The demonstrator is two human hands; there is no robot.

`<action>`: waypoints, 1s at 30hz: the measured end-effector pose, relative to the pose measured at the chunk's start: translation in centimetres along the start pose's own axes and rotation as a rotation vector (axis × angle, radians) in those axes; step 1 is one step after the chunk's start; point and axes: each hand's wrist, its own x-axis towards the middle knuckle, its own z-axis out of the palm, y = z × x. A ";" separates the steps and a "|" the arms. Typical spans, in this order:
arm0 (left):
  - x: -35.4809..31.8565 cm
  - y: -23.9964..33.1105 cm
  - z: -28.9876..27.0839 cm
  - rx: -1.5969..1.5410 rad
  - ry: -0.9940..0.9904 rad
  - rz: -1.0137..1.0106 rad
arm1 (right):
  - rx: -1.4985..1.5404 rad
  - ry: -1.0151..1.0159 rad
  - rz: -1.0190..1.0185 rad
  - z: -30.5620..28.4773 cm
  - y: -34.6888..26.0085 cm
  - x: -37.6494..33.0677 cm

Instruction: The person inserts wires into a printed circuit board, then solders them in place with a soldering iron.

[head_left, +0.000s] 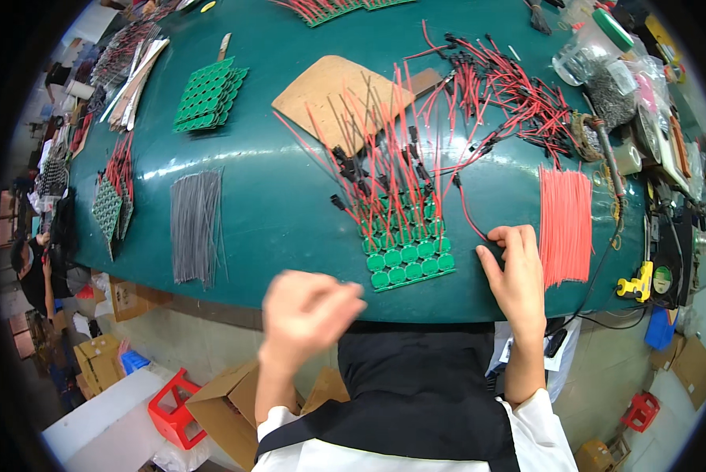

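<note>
At the table's near edge my right hand (516, 271) pinches the lower end of a red wire lead (466, 206), whose black connector points away from me. Left of it lies a green circuit board panel (404, 256) of round units. Red and dark wires with black connectors (384, 182) spread over its far part. My left hand (310, 315) hovers near the table edge, left of the panel, and is smeared by motion. Whether its fingers hold anything cannot be made out.
Bundles of grey wires (196, 228) and red wires (565, 226) flank the panel. A heap of connector leads (518, 102) lies beyond, beside a brown board (329, 90). Stacked green panels (210, 94) sit far left. A soldering iron (609, 157) and yellow glue gun (636, 283) are at right.
</note>
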 end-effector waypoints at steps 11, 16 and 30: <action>0.9 -0.4 4.9 -0.001 -0.043 0.099 | -0.111 0.058 -0.113 0.9 1.7 0.9; 1.0 2.4 4.8 -0.432 -0.024 -0.126 | 0.285 0.224 -0.032 -1.0 0.8 -0.7; 3.0 5.2 7.2 -1.207 -0.069 -0.541 | 0.462 -0.272 -0.679 -0.7 -0.8 1.7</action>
